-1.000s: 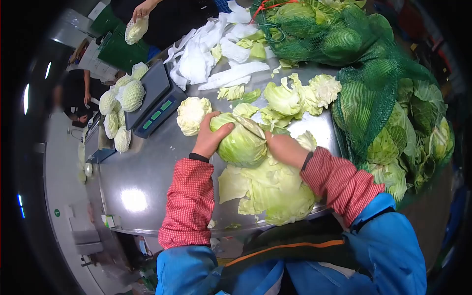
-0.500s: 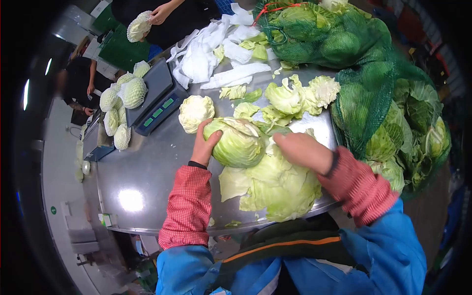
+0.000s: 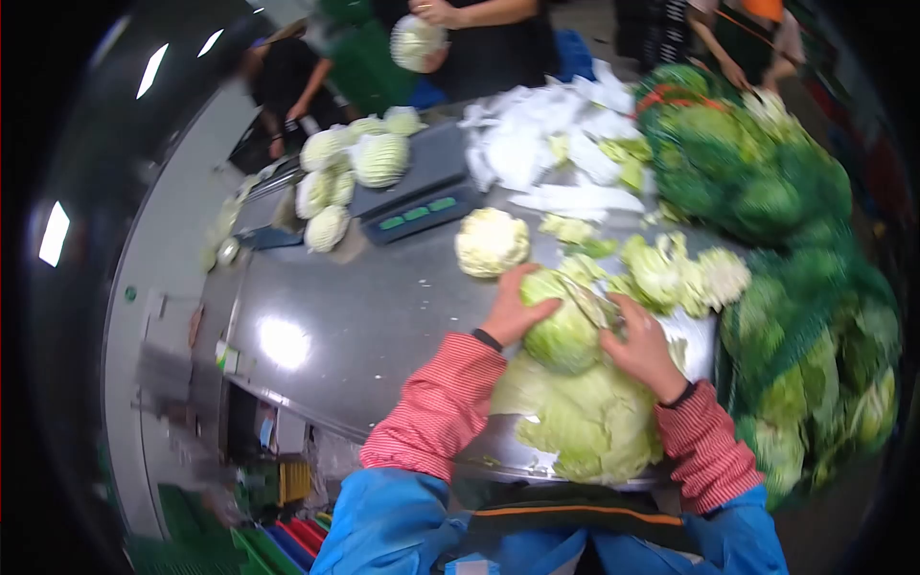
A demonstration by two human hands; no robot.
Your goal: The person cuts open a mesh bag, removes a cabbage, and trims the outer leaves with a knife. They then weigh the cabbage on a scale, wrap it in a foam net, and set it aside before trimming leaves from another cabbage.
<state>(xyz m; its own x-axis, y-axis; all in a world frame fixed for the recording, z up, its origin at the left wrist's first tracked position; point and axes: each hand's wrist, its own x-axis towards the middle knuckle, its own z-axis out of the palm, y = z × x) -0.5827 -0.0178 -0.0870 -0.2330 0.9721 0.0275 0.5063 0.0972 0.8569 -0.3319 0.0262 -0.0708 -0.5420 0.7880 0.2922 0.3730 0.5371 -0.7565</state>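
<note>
Cabbage (image 3: 561,331) on leaf-strewn steel table (image 3: 383,316), scale (image 3: 422,206) behind

No legible text, labels or numbers anywhere.

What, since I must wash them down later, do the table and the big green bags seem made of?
Table: likely stainless steel, smooth with a satin shine; it is grey and shows a bright glare patch. Bags: green mesh netting, probably plastic; cabbage heads show through the open weave.
</note>
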